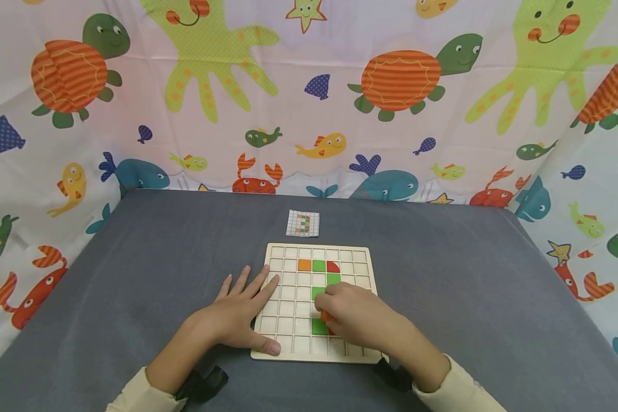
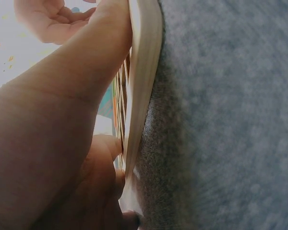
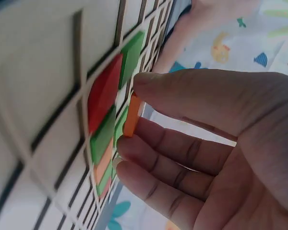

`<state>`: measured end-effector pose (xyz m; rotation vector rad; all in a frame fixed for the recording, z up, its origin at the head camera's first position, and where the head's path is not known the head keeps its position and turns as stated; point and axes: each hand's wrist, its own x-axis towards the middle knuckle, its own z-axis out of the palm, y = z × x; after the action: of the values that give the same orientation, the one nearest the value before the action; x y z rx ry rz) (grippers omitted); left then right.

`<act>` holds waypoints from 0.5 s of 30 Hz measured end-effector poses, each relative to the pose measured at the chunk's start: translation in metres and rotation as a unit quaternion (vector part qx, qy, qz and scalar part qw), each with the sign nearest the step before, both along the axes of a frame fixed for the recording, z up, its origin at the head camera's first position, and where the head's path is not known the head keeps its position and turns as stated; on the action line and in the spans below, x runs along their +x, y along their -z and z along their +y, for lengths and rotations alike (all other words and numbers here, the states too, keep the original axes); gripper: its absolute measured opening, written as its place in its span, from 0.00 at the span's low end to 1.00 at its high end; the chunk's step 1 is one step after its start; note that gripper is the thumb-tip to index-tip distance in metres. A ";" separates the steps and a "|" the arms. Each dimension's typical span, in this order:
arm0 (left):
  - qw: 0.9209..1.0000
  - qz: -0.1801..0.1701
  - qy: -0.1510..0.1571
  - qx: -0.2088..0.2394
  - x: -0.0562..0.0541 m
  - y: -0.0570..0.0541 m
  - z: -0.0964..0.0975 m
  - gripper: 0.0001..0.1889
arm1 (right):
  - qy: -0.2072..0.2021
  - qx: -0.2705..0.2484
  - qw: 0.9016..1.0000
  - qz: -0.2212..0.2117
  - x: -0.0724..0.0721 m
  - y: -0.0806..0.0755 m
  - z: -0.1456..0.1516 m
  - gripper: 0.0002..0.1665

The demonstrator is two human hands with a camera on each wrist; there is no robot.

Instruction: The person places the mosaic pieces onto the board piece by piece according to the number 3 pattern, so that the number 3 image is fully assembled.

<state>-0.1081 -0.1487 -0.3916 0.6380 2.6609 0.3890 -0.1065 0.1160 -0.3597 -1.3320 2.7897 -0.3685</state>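
Observation:
A wooden grid board [image 1: 293,344] lies on the grey cloth, with green, orange and red tiles in some of its cells. My left hand [image 1: 235,316] spreads over the board's left edge, fingers straight and thumb at the near left corner. In the left wrist view, the board's pale side edge [image 2: 143,81] runs along that hand. Between thumb and fingertips, my right hand [image 1: 360,315] pinches an orange tile [image 3: 132,115], close over the grid. Beside it sit a green tile [image 3: 132,55] and a red tile [image 3: 104,93]. The right hand hides part of the tile pattern in the head view.
Behind the board lies a small white card [image 1: 302,223] printed with a coloured grid pattern. Grey cloth [image 1: 458,269] covers the table. A curtain with sea animals [image 1: 288,86] hangs around the back and sides.

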 end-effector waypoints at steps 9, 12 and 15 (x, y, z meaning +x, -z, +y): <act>1.000 0.004 0.000 0.003 0.001 0.002 -0.001 0.68 | -0.038 -0.001 0.999 0.023 0.003 0.006 -0.023 0.13; 1.000 0.005 0.000 0.002 0.001 0.002 -0.001 0.68 | -0.044 0.001 0.999 0.020 0.003 0.008 -0.027 0.12; 1.000 0.005 -0.001 0.001 0.001 0.002 -0.001 0.68 | -0.051 0.003 0.998 0.024 0.003 0.009 -0.031 0.11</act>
<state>-0.1076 -0.1498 -0.3934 0.6402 2.6718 0.3890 -0.1036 0.0848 -0.3687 -1.4954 2.7432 -0.3295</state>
